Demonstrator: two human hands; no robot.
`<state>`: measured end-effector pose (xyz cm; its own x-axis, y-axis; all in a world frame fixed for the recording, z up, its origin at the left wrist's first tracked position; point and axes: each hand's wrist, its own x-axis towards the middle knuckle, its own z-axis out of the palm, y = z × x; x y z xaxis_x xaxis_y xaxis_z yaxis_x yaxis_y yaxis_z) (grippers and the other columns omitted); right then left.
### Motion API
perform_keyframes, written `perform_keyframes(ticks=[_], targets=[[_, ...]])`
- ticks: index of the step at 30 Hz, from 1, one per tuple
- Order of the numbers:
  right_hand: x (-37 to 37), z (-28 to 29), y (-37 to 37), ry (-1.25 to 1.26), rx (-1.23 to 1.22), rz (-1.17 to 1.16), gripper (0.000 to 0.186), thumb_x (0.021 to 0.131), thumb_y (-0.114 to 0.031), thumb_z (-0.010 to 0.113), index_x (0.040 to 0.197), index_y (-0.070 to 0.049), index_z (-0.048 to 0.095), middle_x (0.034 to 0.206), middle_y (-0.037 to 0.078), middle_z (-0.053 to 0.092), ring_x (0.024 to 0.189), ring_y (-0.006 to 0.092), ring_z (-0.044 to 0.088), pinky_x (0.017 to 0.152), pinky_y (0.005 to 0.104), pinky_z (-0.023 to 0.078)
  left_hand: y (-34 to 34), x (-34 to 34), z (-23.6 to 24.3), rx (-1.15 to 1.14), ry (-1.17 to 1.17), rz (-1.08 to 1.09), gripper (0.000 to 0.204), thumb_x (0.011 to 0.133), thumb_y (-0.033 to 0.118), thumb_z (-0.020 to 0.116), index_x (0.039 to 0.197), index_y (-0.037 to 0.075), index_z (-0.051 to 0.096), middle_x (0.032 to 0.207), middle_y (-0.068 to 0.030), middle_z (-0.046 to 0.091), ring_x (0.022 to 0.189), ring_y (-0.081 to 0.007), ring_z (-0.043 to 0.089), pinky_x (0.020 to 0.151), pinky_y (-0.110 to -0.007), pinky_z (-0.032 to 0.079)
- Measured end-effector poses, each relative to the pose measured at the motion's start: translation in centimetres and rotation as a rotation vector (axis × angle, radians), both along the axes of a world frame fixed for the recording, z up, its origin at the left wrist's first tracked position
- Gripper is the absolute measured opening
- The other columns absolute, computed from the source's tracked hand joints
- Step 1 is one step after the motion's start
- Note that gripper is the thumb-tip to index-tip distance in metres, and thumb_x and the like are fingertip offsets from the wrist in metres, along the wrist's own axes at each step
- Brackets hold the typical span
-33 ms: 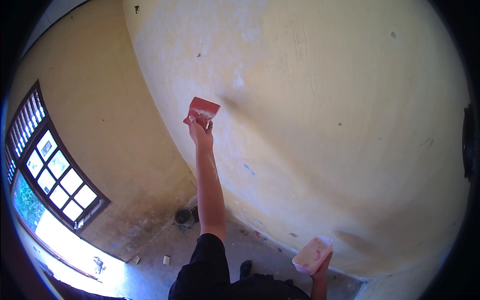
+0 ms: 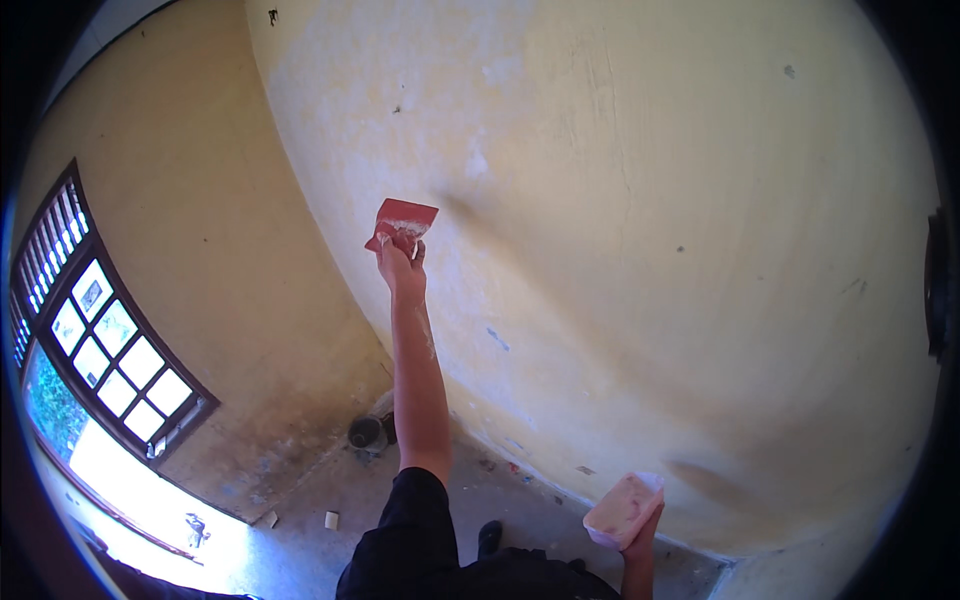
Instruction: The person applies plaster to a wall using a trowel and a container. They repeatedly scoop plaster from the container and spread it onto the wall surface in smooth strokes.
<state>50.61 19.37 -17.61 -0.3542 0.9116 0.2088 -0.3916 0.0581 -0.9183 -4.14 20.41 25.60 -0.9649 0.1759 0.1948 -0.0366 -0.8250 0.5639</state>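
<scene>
My left hand [image 2: 402, 270] is stretched far out in front of me, closed around a red putty spreader [image 2: 408, 216]. White paste is smeared across the spreader's face near my fingers, and a few pale smears mark the forearm. The spreader is at the pale, patchy part of the yellow wall [image 2: 640, 300]; whether its edge touches the surface I cannot tell. Low on the right, my right hand [image 2: 642, 540] grips a pinkish plastic tub [image 2: 625, 510] from below and its outer side. Pale pinkish paste covers the inside of the tub.
A brown-framed window [image 2: 120, 350] opens in the left wall [image 2: 200, 240]. A dark bucket [image 2: 368, 433] stands in the floor corner. On the grey floor [image 2: 330, 560] lies a small pale block [image 2: 332, 520]. A dark shoe [image 2: 490, 538] shows below me.
The spreader's far edge has tipped down very slightly. Both hands keep their hold, and the tub stays nearly where it was.
</scene>
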Motion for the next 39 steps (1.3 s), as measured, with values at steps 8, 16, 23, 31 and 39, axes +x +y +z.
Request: perform_keyframes(ticks=[8,16,23,31,39], targets=[[-0.9,0.4,0.3,-0.023,0.029,0.007,0.066,0.1,-0.056,0.037,0.151,-0.015,0.029,0.145,0.007,0.044,0.133,0.0247,0.045,0.112,0.0438,0.038,1.9,-0.2,2.6,-0.695,0.563,0.582,0.029,0.098,0.022,0.055,0.113,0.001,0.068,0.099,-0.0186,0.072,0.086,-0.0272,0.069,0.076,-0.041,0.055],[-2.8,0.8,0.9,-0.044,0.069,0.001,0.064,0.101,-0.051,0.04,0.152,-0.015,0.026,0.145,0.007,0.043,0.133,0.0246,0.044,0.112,0.0438,0.037,7.1,14.1,3.8,-0.586,1.034,0.702,0.047,0.083,-0.007,0.055,0.129,0.0,0.062,0.099,-0.0206,0.072,0.088,-0.031,0.073,0.074,-0.036,0.056],[-3.5,0.8,0.3,-0.067,0.085,-0.006,0.064,0.102,-0.047,0.043,0.153,-0.015,0.024,0.145,0.008,0.042,0.133,0.0245,0.044,0.112,0.0437,0.037,2.4,15.4,2.0,-0.725,1.214,0.526,0.04,0.084,-0.012,0.052,0.122,-0.004,0.064,0.102,-0.0251,0.07,0.096,-0.0344,0.071,0.078,-0.033,0.057],[-3.8,1.1,-0.1,-0.106,0.19,-0.011,0.064,0.102,-0.042,0.046,0.154,-0.014,0.021,0.146,0.008,0.041,0.133,0.0244,0.043,0.112,0.0437,0.037,8.4,8.2,3.8,-0.875,1.14,0.694,0.072,0.078,-0.015,0.049,0.148,-0.003,0.034,0.144,-0.0281,0.045,0.122,-0.0397,0.056,0.091,-0.039,0.055],[-3.3,1.7,-1.1,-0.211,0.345,-0.072,0.073,0.098,-0.032,0.058,0.155,-0.012,0.015,0.146,0.01,0.038,0.132,0.0255,0.043,0.11,0.0443,0.038,3.1,9.9,-2.5,-0.686,1.171,0.598,0.054,0.081,-0.014,0.047,0.133,-0.001,0.057,0.122,-0.0259,0.063,0.115,-0.0371,0.062,0.091,-0.039,0.053]])
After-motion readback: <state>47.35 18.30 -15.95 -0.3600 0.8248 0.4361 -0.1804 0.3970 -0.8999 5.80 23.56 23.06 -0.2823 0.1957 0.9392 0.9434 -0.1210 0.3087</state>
